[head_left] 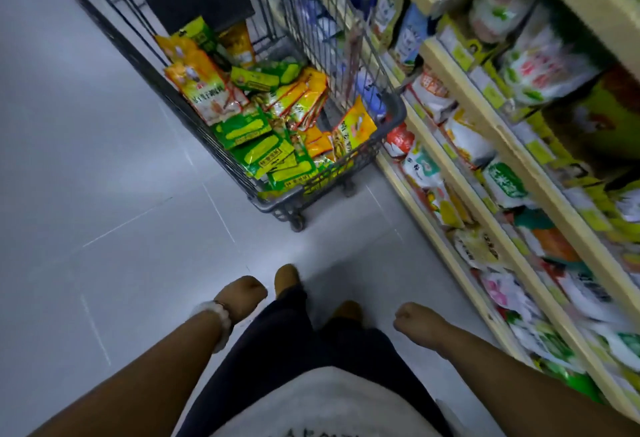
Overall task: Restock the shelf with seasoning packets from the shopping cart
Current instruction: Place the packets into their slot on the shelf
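Head view shows the left hand (239, 298), with a pale bead bracelet (218, 324) at its wrist, loosely curled and empty. The grey wire shopping cart (391, 114) ahead holds the yellow and green seasoning packets (263, 125); the right hand (415, 320), curled and empty, hangs beside the pale wooden shelf (464, 163). Judging by this, a fetch is beginning: step forward, reach into the cart.

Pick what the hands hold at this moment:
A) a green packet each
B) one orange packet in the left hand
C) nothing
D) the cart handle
C: the left hand and right hand hang curled and empty, apart from the cart, where the packets lie.
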